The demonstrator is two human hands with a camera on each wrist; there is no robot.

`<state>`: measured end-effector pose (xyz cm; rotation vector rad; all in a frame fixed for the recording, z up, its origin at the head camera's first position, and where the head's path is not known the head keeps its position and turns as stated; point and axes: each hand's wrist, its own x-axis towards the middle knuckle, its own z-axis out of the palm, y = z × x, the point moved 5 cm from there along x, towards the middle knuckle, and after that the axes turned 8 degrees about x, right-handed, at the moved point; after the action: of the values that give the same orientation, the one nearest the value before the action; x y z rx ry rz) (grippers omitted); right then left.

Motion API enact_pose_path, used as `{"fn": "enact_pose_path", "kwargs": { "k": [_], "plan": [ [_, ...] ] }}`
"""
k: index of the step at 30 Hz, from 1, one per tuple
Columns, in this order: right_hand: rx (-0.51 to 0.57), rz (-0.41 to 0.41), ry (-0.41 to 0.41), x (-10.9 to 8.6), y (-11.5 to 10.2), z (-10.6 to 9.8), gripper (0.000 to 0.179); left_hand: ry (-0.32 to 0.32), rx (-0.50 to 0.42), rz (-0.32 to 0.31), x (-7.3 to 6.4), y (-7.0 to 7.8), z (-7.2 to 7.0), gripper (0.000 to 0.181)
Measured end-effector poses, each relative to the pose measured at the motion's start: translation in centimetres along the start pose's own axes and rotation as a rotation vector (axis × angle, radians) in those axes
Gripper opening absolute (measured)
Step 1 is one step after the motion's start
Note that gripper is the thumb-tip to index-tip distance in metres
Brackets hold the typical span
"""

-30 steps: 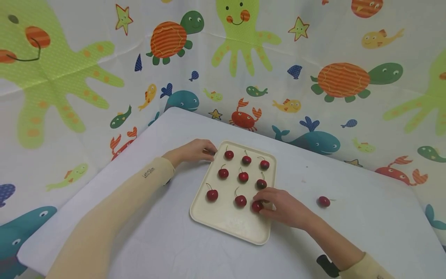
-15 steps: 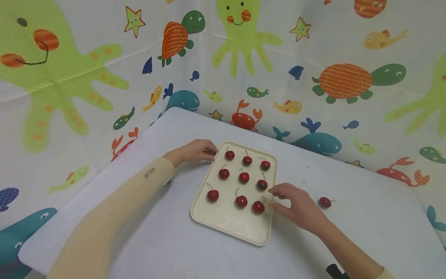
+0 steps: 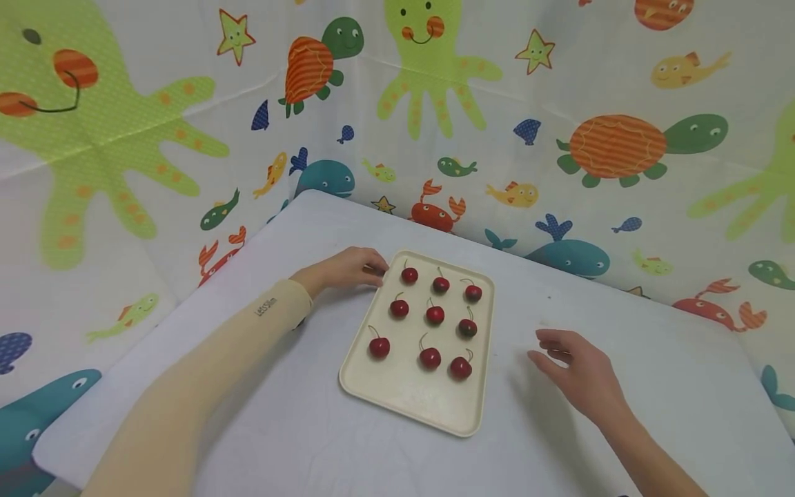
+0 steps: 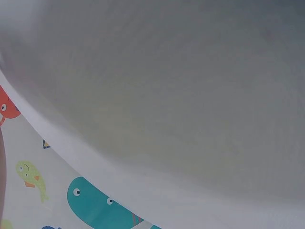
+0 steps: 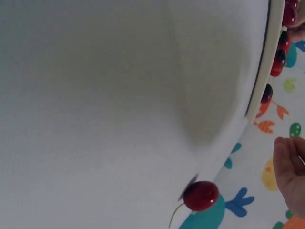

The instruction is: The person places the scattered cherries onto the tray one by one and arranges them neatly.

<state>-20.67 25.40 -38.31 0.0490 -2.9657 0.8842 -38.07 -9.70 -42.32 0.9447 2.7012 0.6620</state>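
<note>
A cream rectangular tray lies on the white table, bearing several dark red stemmed cherries in three rows. Nearest to me, the bottom row has a left cherry, a middle cherry and a right cherry. My left hand holds the tray's upper left rim with its fingertips. Over the table right of the tray, my right hand hovers with nothing in its loosely bent fingers. One loose cherry lies on the table in the right wrist view; in the head view the right hand hides it.
Behind the table hangs a white curtain printed with sea animals. It reaches down to the table's far and left edges. The left wrist view shows mostly tabletop and a strip of the curtain.
The right hand has let go of the right cherry in the tray's bottom row and moved right, off the tray, now covering the loose cherry. My left hand has stayed at the rim.
</note>
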Motion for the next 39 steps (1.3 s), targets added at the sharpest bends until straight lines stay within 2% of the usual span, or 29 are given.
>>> {"fn": "enact_pose_path", "kwargs": {
  "k": [9, 18, 22, 27, 39],
  "plan": [
    [-0.024, 0.08, 0.074, 0.6, 4.3, -3.2, 0.05, -0.001, -0.004, -0.008, 0.5, 0.0, -0.1, 0.036],
    [-0.041, 0.289, 0.001, 0.7, 8.2, -4.2, 0.063, -0.006, -0.011, -0.039, -0.4, 0.7, 0.2, 0.036],
    [-0.046, 0.311, -0.01, 0.6, 8.8, -4.4, 0.064, -0.004, -0.011, -0.054, -0.8, 1.0, 0.3, 0.036],
    [-0.038, 0.339, -0.05, 0.1, 9.1, -4.3, 0.067, -0.003, -0.01, -0.039, -1.4, 1.7, 0.3, 0.035],
    [-0.048, 0.314, -0.102, -1.2, 9.3, -3.9, 0.07, -0.009, -0.019, -0.064, -3.0, 2.8, 0.3, 0.036]
  ]
}}
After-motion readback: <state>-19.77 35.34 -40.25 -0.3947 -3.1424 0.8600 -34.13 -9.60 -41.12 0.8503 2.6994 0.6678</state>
